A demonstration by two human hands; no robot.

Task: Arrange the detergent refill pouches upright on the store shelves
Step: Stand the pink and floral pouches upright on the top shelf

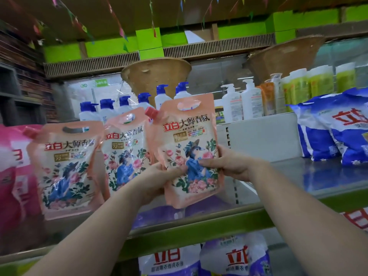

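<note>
I hold a peach floral detergent refill pouch (189, 148) upright above the steel shelf (298, 176), its red cap at the upper left. My left hand (159, 176) grips its lower left edge. My right hand (227, 164) pinches its right side, thumb on the front. Two matching peach pouches stand on the shelf to the left: one (67, 168) near the front, another (127, 148) behind it, leaning slightly.
Pink pouches (12, 176) fill the far left. Blue-and-white detergent bags (338, 128) lie at the right. Pump bottles (247, 102) line the back, some on a white riser (258, 136). Purple-white pouches (235, 257) sit on the shelf below the green edge (199, 228).
</note>
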